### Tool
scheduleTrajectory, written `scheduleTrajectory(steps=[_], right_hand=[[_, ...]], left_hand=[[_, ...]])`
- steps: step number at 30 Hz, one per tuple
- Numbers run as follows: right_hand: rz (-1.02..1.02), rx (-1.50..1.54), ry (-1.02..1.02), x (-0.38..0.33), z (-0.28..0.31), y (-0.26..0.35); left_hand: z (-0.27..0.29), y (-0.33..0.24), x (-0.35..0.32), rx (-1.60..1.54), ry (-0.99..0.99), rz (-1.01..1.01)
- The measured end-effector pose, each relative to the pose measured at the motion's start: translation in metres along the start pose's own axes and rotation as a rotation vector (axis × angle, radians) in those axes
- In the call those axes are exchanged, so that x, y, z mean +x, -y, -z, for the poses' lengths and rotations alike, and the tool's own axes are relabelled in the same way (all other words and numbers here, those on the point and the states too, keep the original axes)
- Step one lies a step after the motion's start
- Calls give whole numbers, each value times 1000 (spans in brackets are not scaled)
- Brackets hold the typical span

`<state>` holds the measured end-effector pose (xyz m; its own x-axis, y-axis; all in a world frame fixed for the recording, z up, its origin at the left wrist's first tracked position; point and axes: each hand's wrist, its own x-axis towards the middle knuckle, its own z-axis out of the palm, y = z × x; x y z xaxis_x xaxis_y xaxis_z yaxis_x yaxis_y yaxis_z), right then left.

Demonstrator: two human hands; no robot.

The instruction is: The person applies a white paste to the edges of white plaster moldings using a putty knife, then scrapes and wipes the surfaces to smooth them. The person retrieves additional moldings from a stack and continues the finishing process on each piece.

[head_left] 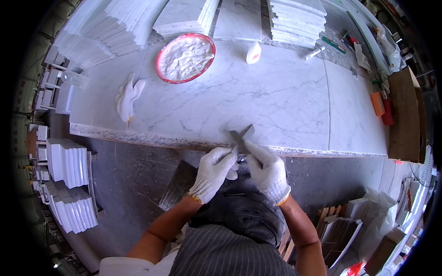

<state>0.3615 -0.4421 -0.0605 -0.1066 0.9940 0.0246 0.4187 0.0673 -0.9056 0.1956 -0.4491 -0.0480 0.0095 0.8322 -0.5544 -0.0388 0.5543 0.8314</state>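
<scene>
Both my hands wear white knit gloves and meet just in front of the near edge of a white marble slab. My left hand is closed round a flat metal scraper, its blade slanting up to the right. In my right hand is a second flat scraper, slanting up to the left. The two blades cross near the slab's edge; the handles are mostly hidden by my fingers. Farther off on the slab sits a red-rimmed bowl of white paste.
A loose white glove lies on the slab's left, a small white bottle beyond the middle. Stacked marble tiles line the back. At right stand a cardboard box and an orange block. Tile stacks stand at lower left.
</scene>
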Motion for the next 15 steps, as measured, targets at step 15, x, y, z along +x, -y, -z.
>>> scheduleTrajectory(steps=[15], right_hand=[[-2, -11, -39, 3, 11, -2]], left_hand=[[2, -3, 1, 86, 5, -13]])
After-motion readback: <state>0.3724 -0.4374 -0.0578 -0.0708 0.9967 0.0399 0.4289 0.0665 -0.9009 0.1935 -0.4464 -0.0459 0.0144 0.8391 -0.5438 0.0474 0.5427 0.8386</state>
